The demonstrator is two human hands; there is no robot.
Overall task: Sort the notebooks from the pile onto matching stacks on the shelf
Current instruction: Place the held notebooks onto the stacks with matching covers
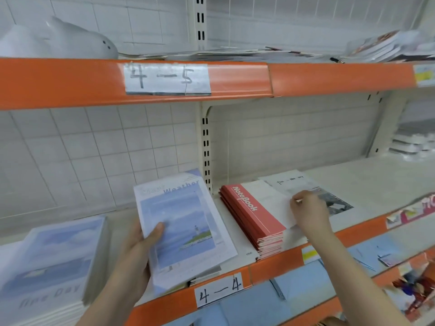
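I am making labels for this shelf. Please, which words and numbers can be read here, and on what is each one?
"4-5": paper label on upper shelf edge.
"4-4": paper label on lower shelf edge.
"Weather": blue notebook held in the left hand.
"NoteBook": red stack.
"fine Day", blurred: left stack.
White notebook title: partly unreadable.

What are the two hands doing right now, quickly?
Left hand: grips the Weather notebook, thumb on its cover.
Right hand: fingers curled on the red-and-white Notebook stack; whether it pinches the top cover cannot be told.
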